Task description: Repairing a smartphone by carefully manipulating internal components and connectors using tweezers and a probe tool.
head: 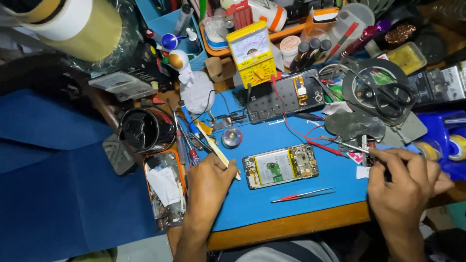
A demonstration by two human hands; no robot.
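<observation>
Blue matting covers the surface at frame centre, where an opened phone lies. Left hand, left of the phone, grasps a pale flat stick. Right hand, at lower right, pinches a thin metal tool. Red-handled tweezers lie below the phone.

Both hands low, apart, fingers curled

Matt blue mat on a smooth wooden desk; shiny metal tweezers; glossy yellow plastic meter.
</observation>
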